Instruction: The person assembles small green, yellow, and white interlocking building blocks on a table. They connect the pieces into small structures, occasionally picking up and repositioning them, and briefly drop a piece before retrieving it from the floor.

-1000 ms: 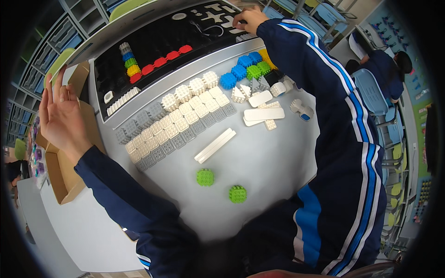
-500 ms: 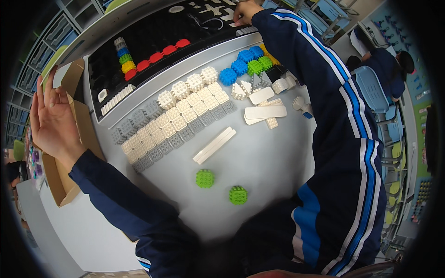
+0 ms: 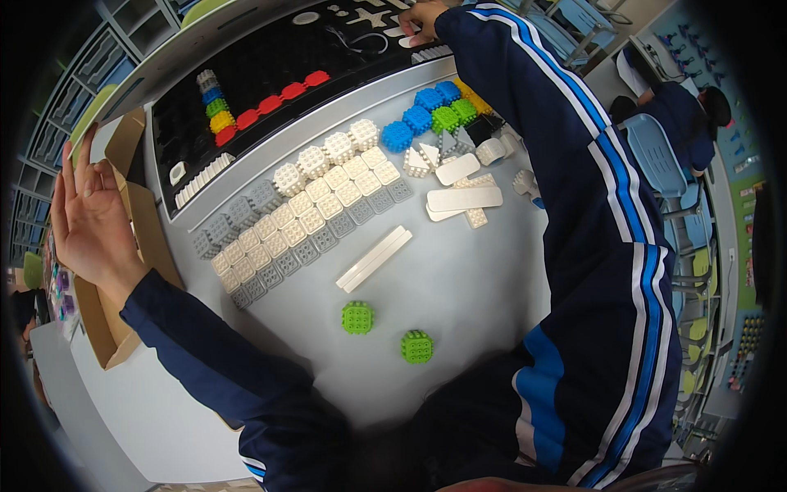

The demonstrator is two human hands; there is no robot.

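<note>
My right hand (image 3: 423, 20) reaches to the far right of the black tray (image 3: 270, 61) in the grey case. Its fingers are bent and closed on a small white flat piece (image 3: 405, 42), partly hidden by the hand. Beside it lie other white pieces, one of them star-shaped (image 3: 370, 17). At the far left my left hand (image 3: 97, 220) is raised, palm showing and fingers apart, near the edge of the propped-up lid (image 3: 135, 78). It holds nothing; the thumb and fingertips are close to the lid's edge.
Before the case stand rows of cream tiles (image 3: 307, 215), grey tiles (image 3: 325, 239), white blocks (image 3: 314, 160) and blue blocks (image 3: 398, 137). Two white bars (image 3: 374, 259) and two green blocks (image 3: 357, 317) lie nearer. A cardboard box (image 3: 106, 328) is at left; a person (image 3: 676, 123) sits at right.
My right hand has shifted slightly left over the white pieces. My left hand stays raised by the lid. The whole view has moved a little.
</note>
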